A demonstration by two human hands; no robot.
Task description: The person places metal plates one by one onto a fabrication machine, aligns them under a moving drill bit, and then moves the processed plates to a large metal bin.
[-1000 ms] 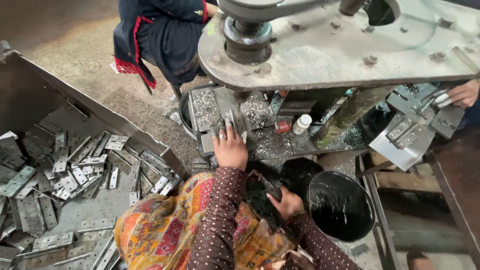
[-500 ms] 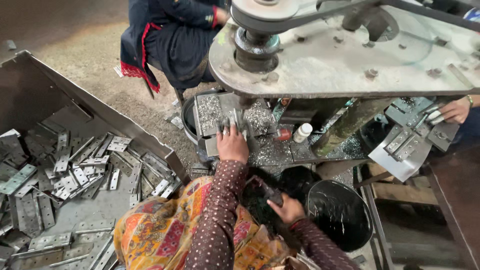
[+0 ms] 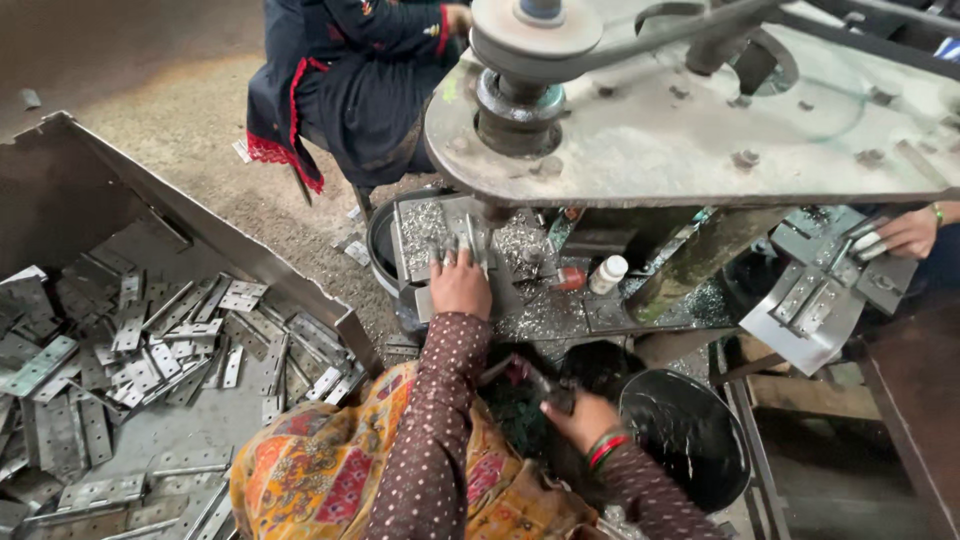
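Head view. Left hand lies flat, fingers spread, pressing a hinge on the plate under the machine. Hinge's long axis appears to run near to far; ends partly hidden. Right hand is closed around a dark handle nearer, lower right. Judged step: positioning the piece. Next move needs it held steady. Bin of hinges at left.

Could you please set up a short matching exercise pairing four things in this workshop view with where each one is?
Things:
1. left hand
2. right hand
3. small white bottle
4. loose metal hinges

Places:
A. in the big metal bin on the left
B. low down, beside the black bucket
C. on the machine's work plate, among shavings
D. standing under the grey machine table

Pairs: 1-C, 2-B, 3-D, 4-A
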